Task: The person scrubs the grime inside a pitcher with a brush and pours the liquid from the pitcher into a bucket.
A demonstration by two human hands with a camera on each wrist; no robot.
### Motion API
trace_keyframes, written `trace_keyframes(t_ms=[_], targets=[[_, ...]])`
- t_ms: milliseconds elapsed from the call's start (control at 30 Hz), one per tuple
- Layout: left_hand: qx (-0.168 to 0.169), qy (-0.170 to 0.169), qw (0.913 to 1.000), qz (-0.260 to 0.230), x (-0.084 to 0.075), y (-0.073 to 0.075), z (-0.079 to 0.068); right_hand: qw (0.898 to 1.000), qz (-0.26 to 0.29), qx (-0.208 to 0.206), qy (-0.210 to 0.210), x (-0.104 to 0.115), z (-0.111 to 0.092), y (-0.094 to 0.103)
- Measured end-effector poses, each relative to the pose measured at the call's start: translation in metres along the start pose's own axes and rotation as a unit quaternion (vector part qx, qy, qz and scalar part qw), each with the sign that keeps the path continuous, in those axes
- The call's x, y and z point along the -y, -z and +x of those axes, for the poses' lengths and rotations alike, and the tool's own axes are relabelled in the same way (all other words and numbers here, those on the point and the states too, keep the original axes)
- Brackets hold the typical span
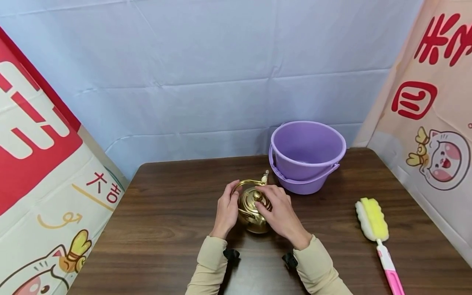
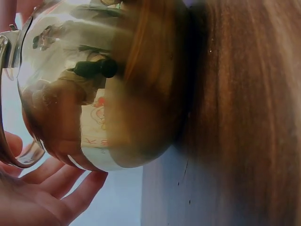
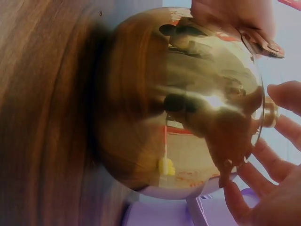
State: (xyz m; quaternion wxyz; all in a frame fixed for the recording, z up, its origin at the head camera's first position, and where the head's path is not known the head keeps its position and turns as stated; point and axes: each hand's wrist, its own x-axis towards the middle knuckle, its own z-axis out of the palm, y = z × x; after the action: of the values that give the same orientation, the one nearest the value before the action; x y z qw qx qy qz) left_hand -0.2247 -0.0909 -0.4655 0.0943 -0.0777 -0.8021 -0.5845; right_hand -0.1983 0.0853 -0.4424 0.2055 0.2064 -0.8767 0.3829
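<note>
Left hand (image 1: 226, 208) grasps kettle (image 1: 254, 219); right hand (image 1: 279, 207) has its grip round knob (image 1: 257, 196). Slick, rounded metal: if left fingers slide, tugging could tip kettle towards bucket (image 1: 296, 171).

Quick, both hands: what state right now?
Left hand: touching the gold kettle; whether it grips cannot be told.
Right hand: open, fingers loosely spread around the lid knob.

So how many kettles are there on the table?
1: the gold kettle, standing on the table between the left hand and the right hand, nearer than the purple bucket. Anything small behind that bucket would be hidden.
</note>
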Motion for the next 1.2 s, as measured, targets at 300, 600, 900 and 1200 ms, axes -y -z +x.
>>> trace_keyframes(t_ms=[300, 600, 900, 1200], targets=[[-0.018, -0.012, 0.9997, 0.008, 0.0025, -0.001, 0.0001, 1.0, -0.018, -0.005, -0.01, 0.0018, -0.0007, -0.0035], [-0.019, -0.024, 0.9989, 0.036, -0.0004, -0.0008, 0.0011, 0.999, -0.031, -0.013, -0.021, 0.0023, 0.0015, -0.0048], [-0.022, -0.028, 0.9982, 0.049, -0.0025, -0.0021, 0.0018, 0.999, -0.031, -0.003, -0.031, 0.0029, 0.0021, -0.0039], [-0.022, -0.02, 0.9983, 0.051, -0.0011, -0.0021, 0.0001, 0.999, -0.034, -0.008, -0.024, 0.003, 0.0006, -0.0063]])
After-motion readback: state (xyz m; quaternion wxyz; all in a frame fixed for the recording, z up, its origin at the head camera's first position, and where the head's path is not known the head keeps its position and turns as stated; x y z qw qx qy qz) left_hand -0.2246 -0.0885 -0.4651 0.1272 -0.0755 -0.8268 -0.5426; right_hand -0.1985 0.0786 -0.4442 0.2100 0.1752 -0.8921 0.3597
